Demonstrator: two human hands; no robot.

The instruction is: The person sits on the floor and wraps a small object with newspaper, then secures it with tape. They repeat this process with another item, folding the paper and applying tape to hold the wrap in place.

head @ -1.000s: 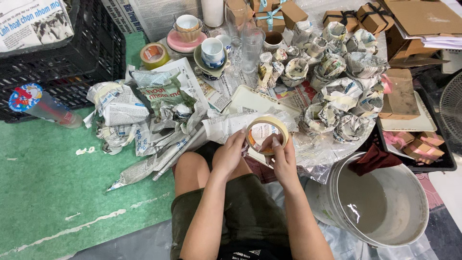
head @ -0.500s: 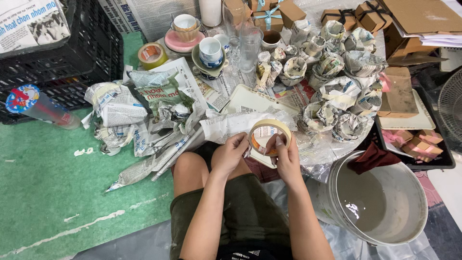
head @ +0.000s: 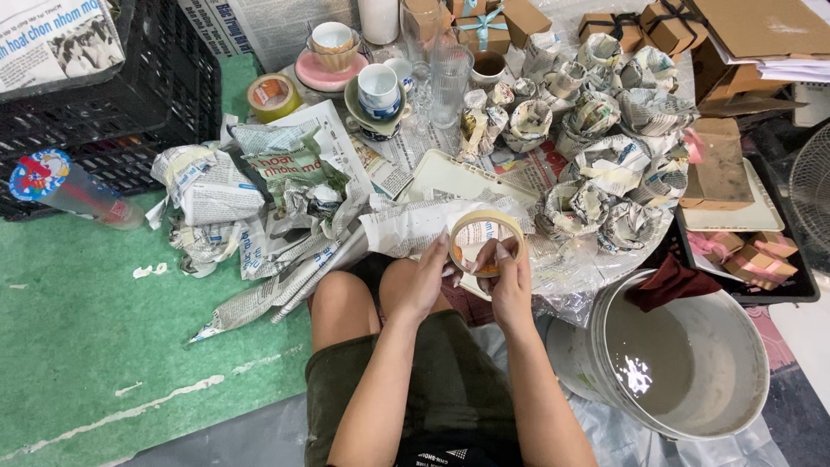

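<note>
Both hands grip a tape roll (head: pixel 487 242) above the knees: left hand (head: pixel 421 281) grasps its left edge, right hand (head: pixel 512 281) pinches the lower rim, fingertips covering the tape end.

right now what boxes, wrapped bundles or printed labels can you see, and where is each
Kraft gift boxes: top right, brown cubes with dark ribbon.
Teal-ribboned box: top centre, brown.
Pink-ribboned boxes: right, on a black tray.
Newspaper-wrapped bundles: centre right, grey, rounded.
Round sticker: left, blue and red, on a clear tube.
Tape roll: cream, in both hands.
</note>
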